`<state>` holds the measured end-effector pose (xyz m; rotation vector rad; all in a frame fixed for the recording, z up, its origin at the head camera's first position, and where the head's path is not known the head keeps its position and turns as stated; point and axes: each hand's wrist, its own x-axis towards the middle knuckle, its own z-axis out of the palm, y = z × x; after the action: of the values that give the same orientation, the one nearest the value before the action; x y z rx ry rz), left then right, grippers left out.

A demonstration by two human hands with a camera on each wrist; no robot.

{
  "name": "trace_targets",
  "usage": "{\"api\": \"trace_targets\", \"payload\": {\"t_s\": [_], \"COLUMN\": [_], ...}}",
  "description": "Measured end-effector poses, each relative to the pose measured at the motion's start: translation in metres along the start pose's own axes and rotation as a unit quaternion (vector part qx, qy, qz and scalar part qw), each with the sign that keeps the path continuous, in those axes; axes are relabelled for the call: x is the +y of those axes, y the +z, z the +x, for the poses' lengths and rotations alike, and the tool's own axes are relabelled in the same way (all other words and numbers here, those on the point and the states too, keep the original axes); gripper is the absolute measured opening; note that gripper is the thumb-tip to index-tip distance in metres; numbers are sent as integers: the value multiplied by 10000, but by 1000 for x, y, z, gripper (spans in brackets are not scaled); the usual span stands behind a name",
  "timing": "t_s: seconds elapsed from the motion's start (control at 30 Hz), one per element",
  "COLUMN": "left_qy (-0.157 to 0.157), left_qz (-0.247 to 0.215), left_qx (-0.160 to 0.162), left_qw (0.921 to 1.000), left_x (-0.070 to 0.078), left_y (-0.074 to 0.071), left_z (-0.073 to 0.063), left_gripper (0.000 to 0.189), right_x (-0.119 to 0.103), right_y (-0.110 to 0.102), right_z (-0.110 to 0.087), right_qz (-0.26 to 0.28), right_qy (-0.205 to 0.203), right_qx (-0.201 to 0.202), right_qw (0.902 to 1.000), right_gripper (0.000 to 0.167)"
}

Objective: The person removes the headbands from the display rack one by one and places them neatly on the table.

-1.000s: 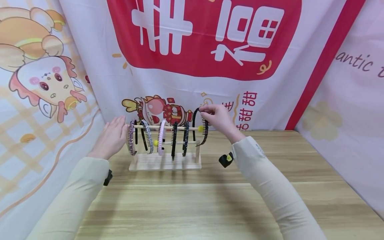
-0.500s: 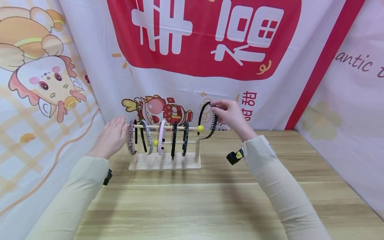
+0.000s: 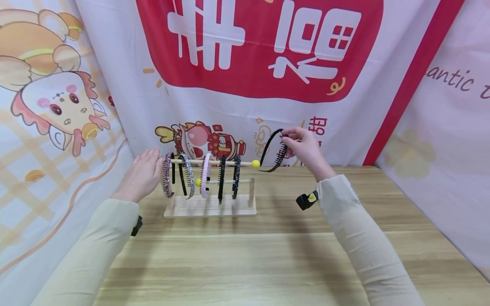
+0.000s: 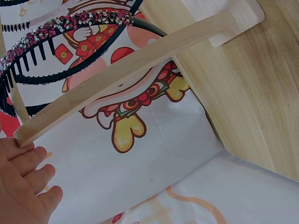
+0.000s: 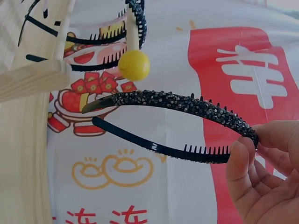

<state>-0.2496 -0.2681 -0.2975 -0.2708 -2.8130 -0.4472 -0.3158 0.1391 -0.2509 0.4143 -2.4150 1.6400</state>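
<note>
My right hand (image 3: pixel 304 148) pinches a black headband (image 5: pixel 177 103) by its crown between thumb and fingers. Dark sparkly stones cover the band and comb teeth line its inside; its two ends point toward the yellow ball (image 5: pixel 134 65) on the rod's tip. The wooden headband stand (image 3: pixel 210 208) carries several headbands on its upper rod. My left hand (image 3: pixel 143 174) rests with extended fingers at the stand's left end, fingertips at the top of the wooden post (image 4: pixel 126 77). Beside it hangs a headband with pink and silver stones (image 4: pixel 70 23).
On the rod hang a silver glitter headband (image 3: pixel 188 174), a pink headband (image 3: pixel 206 175), a black headband (image 3: pixel 221 178) and a dark glitter headband (image 3: pixel 237 176). A lower rod ends in a second yellow ball (image 3: pixel 198 182). Printed cloth (image 3: pixel 245 110) stands behind the wooden table (image 3: pixel 229 263).
My right hand has drawn the black headband off the upper rod's right end, moving right and slightly up; the yellow ball now shows clear of it. My left hand has stayed in place.
</note>
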Motion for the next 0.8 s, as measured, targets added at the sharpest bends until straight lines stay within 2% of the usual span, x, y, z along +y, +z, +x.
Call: {"api": "trace_targets", "payload": {"t_s": [0.2, 0.5, 0.8], "left_qy": [8, 12, 20], "left_qz": [19, 27, 61], "left_qx": [-14, 2, 36], "left_qw": [10000, 10000, 10000], "left_x": [-1, 2, 0], "left_y": [0, -1, 0], "left_z": [0, 0, 1], "left_gripper": [57, 57, 57], "right_x": [11, 38, 63], "right_y": [-2, -7, -9], "right_z": [1, 3, 2], "right_qz": [57, 123, 180], "right_qy": [257, 406, 910], "right_qx": [44, 154, 60], "right_qw": [9996, 9990, 9957], "right_gripper": [28, 32, 37]}}
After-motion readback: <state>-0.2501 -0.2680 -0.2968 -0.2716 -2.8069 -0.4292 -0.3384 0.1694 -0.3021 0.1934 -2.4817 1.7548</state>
